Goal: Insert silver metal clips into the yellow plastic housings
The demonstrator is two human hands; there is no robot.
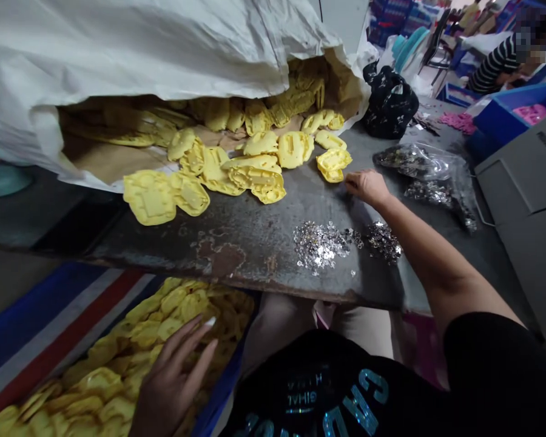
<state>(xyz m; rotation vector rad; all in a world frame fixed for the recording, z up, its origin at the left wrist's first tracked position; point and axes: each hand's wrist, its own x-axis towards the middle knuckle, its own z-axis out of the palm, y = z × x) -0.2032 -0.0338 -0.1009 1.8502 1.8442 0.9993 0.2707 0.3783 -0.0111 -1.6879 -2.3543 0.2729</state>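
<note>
While the left hand [173, 382] hangs open, fingers spread, over yellow moulded pieces [118, 376] in a striped bag [50, 328] below the metal table [236, 243], the right hand [367, 187] rests curled on top, can't tell if it's pinching anything, and loads more pieces sit up there.

Sack [131, 48] sits at the back of the table [236, 255], pieces [218, 164] spilling out onto it. Loose metal bits [321, 246] lie front right, bagged ones [425, 176] just behind, and another bag [50, 328] of pieces sits below the table, left.

smooth yellow plastic pieces [150, 197] on a rough rust-patched metal tabletop [250, 255], beneath a white sack [118, 48] of seemingly woven plastic cloth
</note>
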